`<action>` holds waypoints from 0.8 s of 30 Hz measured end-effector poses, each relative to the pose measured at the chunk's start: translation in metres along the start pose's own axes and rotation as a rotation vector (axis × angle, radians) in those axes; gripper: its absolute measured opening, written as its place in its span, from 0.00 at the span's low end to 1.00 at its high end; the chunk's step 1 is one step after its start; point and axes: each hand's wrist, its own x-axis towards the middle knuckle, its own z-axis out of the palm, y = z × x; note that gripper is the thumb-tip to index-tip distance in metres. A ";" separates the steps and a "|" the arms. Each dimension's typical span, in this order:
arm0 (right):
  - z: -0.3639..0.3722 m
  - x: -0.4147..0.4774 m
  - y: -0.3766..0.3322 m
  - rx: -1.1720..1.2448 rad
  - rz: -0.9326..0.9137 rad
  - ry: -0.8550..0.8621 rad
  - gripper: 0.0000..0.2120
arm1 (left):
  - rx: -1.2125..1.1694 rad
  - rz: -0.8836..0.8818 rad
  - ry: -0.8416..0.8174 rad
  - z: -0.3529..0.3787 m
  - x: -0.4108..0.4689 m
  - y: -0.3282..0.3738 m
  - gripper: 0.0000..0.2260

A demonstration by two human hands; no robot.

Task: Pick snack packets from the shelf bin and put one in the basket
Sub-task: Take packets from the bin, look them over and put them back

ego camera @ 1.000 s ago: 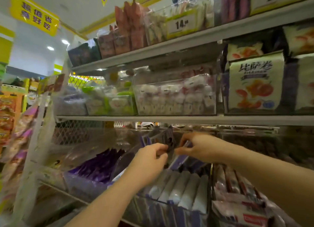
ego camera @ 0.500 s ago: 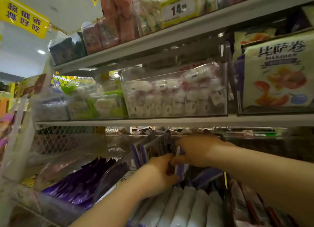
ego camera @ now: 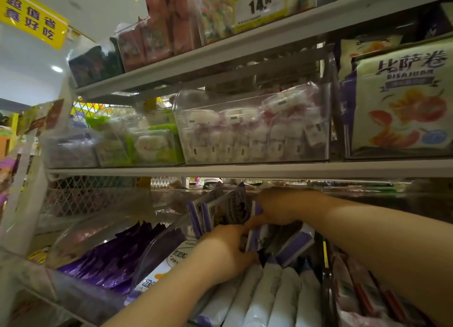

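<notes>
A clear plastic shelf bin (ego camera: 157, 250) on the lower shelf holds purple-and-white snack packets (ego camera: 264, 299) lying in rows. My left hand (ego camera: 223, 250) reaches into the bin and grips a fanned bunch of upright packets (ego camera: 225, 211) from below. My right hand (ego camera: 279, 209) comes over from the right and its curled fingers pinch the same bunch at the right side. The fingertips of both hands are partly hidden among the packets. No basket is in view.
A bin of dark purple packets (ego camera: 117, 260) lies to the left, red-striped packets (ego camera: 362, 292) to the right. The shelf above (ego camera: 245, 170) carries clear bins of white sweets (ego camera: 252, 133) and green packs (ego camera: 147, 143), plus a big snack bag (ego camera: 402, 106).
The view has moved closer and tilted up. Both hands have pushed deeper into the bin, and the bunch of packets stands more upright between them.
</notes>
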 end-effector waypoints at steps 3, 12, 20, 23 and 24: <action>0.013 0.001 0.000 -0.133 0.009 0.004 0.20 | 0.093 0.005 0.182 -0.004 -0.006 0.000 0.11; -0.002 -0.018 0.011 -0.097 -0.124 0.014 0.15 | 0.012 0.273 0.300 -0.004 -0.015 0.008 0.11; -0.007 -0.067 0.029 -0.028 -0.013 -0.010 0.13 | -0.097 0.294 0.035 0.009 -0.013 0.044 0.25; -0.012 -0.071 0.028 0.011 -0.005 0.050 0.14 | 0.057 0.196 0.060 0.016 -0.008 0.063 0.27; -0.012 -0.071 0.029 0.029 -0.014 0.076 0.14 | 0.052 0.152 0.059 0.017 -0.006 0.068 0.27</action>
